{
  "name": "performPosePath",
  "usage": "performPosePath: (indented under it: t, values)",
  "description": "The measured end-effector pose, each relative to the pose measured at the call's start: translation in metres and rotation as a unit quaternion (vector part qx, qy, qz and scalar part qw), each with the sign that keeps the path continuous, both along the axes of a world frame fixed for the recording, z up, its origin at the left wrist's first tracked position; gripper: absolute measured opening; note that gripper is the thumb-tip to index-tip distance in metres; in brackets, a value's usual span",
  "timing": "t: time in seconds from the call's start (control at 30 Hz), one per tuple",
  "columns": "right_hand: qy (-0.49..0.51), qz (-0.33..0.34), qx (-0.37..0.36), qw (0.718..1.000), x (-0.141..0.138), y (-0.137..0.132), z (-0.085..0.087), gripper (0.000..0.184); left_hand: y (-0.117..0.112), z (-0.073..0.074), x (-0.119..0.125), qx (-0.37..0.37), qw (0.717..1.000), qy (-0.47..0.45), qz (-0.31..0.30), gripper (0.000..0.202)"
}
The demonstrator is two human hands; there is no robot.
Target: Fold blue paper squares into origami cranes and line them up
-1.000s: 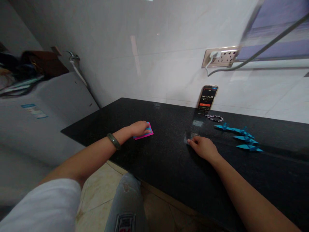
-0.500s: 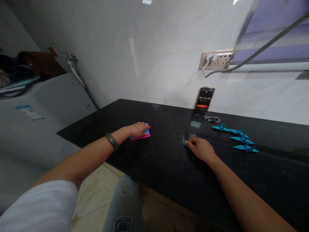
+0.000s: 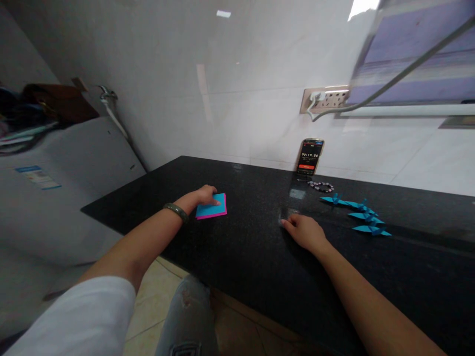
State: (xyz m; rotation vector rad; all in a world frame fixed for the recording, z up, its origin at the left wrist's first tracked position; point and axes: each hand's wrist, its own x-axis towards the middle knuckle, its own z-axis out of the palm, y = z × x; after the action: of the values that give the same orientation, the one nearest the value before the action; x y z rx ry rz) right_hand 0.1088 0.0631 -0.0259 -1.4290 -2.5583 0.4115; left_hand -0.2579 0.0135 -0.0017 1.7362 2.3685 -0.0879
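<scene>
My left hand (image 3: 203, 196) rests on the near left corner of a small stack of square paper (image 3: 212, 207), blue on top with a pink edge, lying on the black stone counter (image 3: 245, 247). Its fingertips touch the top sheet; the fingers look loosely curled. My right hand (image 3: 304, 231) lies palm down on the bare counter, fingers together and flat, holding nothing. Three blue folded paper cranes (image 3: 358, 213) sit in a row to the right of that hand.
A phone (image 3: 309, 156) showing a timer leans against the tiled wall, with a beaded bracelet (image 3: 321, 186) in front of it. A wall socket (image 3: 326, 99) with a plugged cable is above. A grey appliance (image 3: 55, 188) stands left of the counter.
My left hand has slid back off the paper stack toward its near corner, uncovering the blue top sheet. My right hand has stayed in place. The camera has shifted slightly.
</scene>
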Motion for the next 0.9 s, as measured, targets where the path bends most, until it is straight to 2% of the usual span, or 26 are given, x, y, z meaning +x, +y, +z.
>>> performPosePath:
  t: [0.53, 0.7, 0.9]
  values:
    - [0.003, -0.005, -0.007, 1.000, -0.001, 0.000, 0.000, 0.038, -0.010, -0.006, 0.003, 0.096, 0.995, -0.020, 0.020, 0.060]
    - [0.003, -0.006, 0.000, 1.000, -0.001, 0.000, -0.001, 0.040, -0.015, -0.009, 0.003, 0.135, 0.990, -0.044, 0.025, 0.051]
    - [-0.001, -0.006, -0.004, 1.000, -0.001, 0.000, 0.000, 0.039, -0.013, -0.019, -0.007, 0.163, 0.981, -0.085, 0.056, 0.028]
